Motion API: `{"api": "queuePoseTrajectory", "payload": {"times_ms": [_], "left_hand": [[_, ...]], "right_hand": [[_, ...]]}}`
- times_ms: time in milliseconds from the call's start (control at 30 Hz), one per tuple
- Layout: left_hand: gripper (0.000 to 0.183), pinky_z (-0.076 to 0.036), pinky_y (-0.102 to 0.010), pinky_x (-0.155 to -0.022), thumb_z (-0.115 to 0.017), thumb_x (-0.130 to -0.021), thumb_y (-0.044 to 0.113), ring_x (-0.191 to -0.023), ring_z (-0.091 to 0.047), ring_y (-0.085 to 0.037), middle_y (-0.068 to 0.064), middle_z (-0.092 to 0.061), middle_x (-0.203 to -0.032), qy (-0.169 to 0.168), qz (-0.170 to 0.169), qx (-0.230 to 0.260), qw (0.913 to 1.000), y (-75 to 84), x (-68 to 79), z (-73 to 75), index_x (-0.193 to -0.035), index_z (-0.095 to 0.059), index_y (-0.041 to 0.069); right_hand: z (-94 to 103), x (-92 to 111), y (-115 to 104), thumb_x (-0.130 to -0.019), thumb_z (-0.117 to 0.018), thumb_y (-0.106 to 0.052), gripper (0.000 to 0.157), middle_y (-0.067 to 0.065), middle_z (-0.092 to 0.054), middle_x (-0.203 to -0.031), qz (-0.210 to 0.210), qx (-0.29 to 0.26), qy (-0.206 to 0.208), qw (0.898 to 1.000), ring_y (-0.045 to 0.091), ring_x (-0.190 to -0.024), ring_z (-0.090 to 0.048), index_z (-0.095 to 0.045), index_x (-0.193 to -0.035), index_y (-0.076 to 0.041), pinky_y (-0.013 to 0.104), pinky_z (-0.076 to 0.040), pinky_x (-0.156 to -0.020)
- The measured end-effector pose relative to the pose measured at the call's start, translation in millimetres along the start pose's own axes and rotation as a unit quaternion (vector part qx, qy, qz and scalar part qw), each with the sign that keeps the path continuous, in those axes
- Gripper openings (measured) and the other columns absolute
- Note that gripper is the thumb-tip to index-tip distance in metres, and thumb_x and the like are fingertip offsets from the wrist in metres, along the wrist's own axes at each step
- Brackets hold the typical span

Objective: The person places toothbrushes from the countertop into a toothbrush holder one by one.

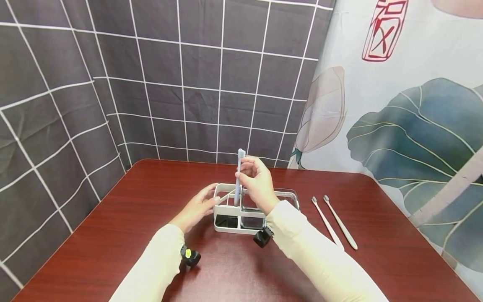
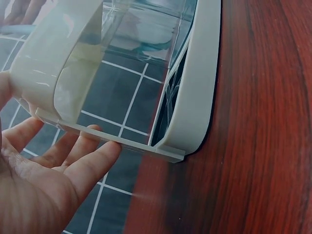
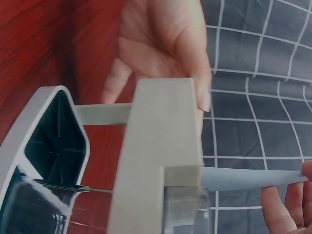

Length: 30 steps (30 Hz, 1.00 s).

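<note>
Grey grid-patterned cloth point(image 1: 188, 100) along the left and far edges of the desk point(image 1: 143, 201). Your left sleeve point(image 1: 151, 268) comes in from the near side, black wrist camera point(image 1: 191, 256) strapped below it. Your left hand point(image 1: 194, 211) is at the left end of the white two-tier holder point(image 1: 228, 209); fingers parted and fairly straight, tips touching the frame, thumb at the upper rim.

Holder sits in from the far edge, about midway between the desk's far corners. Dark tray point(image 1: 226, 221) low in its left front; clear container point(image 2: 146, 34) in the part to the right.

Blue toothbrush point(image 1: 237, 191) upright, bristles up, lower end down at the left part of the upper tier, beside the divider. Your right hand point(image 1: 256, 180) pinches its handle between thumb and fingers, just below the head.

Second wrist camera point(image 1: 263, 237) under your right sleeve point(image 1: 320, 251).

Further right, toward the desk's right edge: two pale brushes lying apart, left one point(image 1: 327, 221) and right one point(image 1: 341, 222), grey bristles toward the far edge. Left one's lower end is near your sleeve. Leaf-printed curtain point(image 1: 415, 126) beyond the far-right corner.
</note>
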<state>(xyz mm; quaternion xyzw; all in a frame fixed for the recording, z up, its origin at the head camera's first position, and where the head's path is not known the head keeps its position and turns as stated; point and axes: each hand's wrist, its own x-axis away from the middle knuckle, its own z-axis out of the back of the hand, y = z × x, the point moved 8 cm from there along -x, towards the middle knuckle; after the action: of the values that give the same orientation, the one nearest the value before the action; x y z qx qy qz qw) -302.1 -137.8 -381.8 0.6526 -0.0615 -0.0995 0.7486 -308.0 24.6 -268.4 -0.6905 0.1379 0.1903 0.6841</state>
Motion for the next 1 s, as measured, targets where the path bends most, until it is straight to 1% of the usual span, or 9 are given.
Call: {"api": "queuePoseTrajectory", "payload": {"times_ms": [167,233,367,767,1000], "left_hand": [[0.058,-0.041,-0.051,-0.104,-0.054,-0.098,0.019,-0.130,-0.045,-0.038,-0.025,-0.033,-0.150,-0.002,0.002,-0.003,1.0000,-1.4,-0.5,1.0,-0.150,-0.030,0.010],[0.058,-0.041,-0.051,-0.105,-0.054,-0.098,0.019,-0.130,-0.044,-0.038,-0.024,-0.032,-0.150,-0.004,0.002,-0.003,1.0000,-1.3,-0.5,0.8,-0.150,-0.030,0.010],[0.057,-0.041,-0.050,-0.105,-0.053,-0.099,0.018,-0.130,-0.045,-0.038,-0.025,-0.032,-0.150,-0.007,-0.001,0.000,1.0000,-0.7,-0.5,0.0,-0.150,-0.030,0.010],[0.056,-0.043,-0.049,-0.104,-0.054,-0.099,0.018,-0.128,-0.047,-0.037,-0.023,-0.036,-0.148,-0.004,-0.004,0.001,1.0000,-0.1,-0.5,0.4,-0.150,-0.031,0.010],[0.055,-0.044,-0.049,-0.103,-0.054,-0.098,0.016,-0.124,-0.050,-0.036,-0.023,-0.039,-0.146,-0.002,-0.007,0.005,1.0000,1.3,0.0,0.2,-0.149,-0.033,0.010]], "right_hand": [[-6.9,2,4,-0.079,-0.064,0.013,0.032,0.019,-0.062,-0.091,-0.001,0.049,-0.032,0.998,0.016,-0.079,-0.062,-0.057,-0.109,0.005,0.020,-0.049,-0.071],[-9.0,3,5,-0.080,-0.064,0.012,0.032,0.019,-0.063,-0.091,-0.004,0.067,-0.041,0.997,0.019,-0.080,-0.063,-0.058,-0.109,0.003,0.021,-0.049,-0.072],[-12.4,3,7,-0.080,-0.064,0.011,0.031,0.019,-0.064,-0.091,-0.004,0.094,-0.052,0.994,0.021,-0.079,-0.063,-0.058,-0.109,0.002,0.023,-0.049,-0.071],[-18.8,7,13,-0.081,-0.061,0.013,0.027,0.019,-0.062,-0.091,-0.022,0.098,-0.075,0.992,0.027,-0.082,-0.063,-0.056,-0.105,0.002,0.023,-0.048,-0.071],[-19.2,8,17,-0.081,-0.060,0.013,0.024,0.018,-0.062,-0.089,-0.029,0.099,-0.077,0.992,0.022,-0.078,-0.061,-0.056,-0.102,0.002,0.023,-0.048,-0.068]]}}
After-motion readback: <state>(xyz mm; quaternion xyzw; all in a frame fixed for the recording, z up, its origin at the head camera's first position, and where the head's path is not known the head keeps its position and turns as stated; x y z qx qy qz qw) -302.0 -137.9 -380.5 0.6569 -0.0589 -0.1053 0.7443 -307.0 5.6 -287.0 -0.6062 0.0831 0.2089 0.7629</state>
